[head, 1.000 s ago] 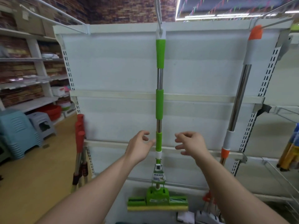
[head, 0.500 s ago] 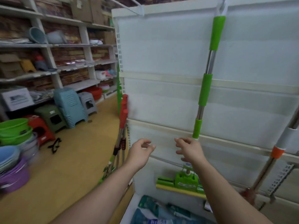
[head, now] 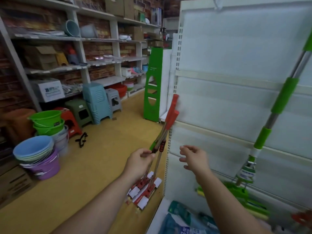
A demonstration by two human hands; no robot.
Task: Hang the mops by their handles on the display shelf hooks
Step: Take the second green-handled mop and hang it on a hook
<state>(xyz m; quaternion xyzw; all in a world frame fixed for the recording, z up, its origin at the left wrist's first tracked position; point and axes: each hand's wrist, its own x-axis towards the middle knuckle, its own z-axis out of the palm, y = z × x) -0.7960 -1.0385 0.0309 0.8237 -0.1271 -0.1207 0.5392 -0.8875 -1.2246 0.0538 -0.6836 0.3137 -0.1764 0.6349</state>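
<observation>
Swung left from the hung green mop [head: 278,98], reach lands on red-handled mops [head: 170,115] leaning against the display shelf [head: 236,48] end, light stiff poles likely best taken mid-shaft, where left hand [head: 139,160] pinches them; right hand [head: 194,159] spread, empty.

Both forearms [head: 94,205] are seen bare from the lower edge up to the wrists; the left hand [head: 139,162] and right hand [head: 194,159] are uncovered too.
</observation>
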